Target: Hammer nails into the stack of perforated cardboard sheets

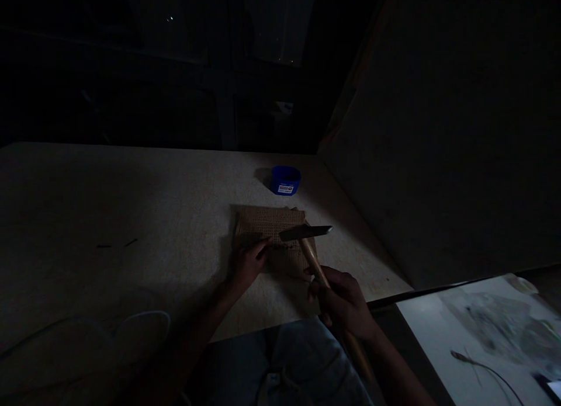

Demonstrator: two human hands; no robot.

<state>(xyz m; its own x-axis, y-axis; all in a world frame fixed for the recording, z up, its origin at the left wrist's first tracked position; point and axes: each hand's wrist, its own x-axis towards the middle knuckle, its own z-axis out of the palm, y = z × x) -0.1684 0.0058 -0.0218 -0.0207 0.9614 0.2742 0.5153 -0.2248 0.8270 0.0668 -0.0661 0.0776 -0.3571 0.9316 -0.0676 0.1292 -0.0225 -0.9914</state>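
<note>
A small brown board [272, 224] dotted with rows of tiny marks lies on the pale worktop [131, 207]. My left hand [248, 262] rests on the board's near left part, fingers pinched together at a spot near the middle; what they pinch is too small to see. My right hand [342, 302] is wrapped round the wooden handle of a hammer [312, 255]. The hammer's dark metal head [305, 232] hovers just over the board, right beside my left fingertips.
A small blue tub [285, 180] stands behind the board. A large dark panel [438, 160] leans at the right of the worktop. A white sheet with a dark wire [482, 347] lies lower right. Two thin dark bits [116, 244] lie at left.
</note>
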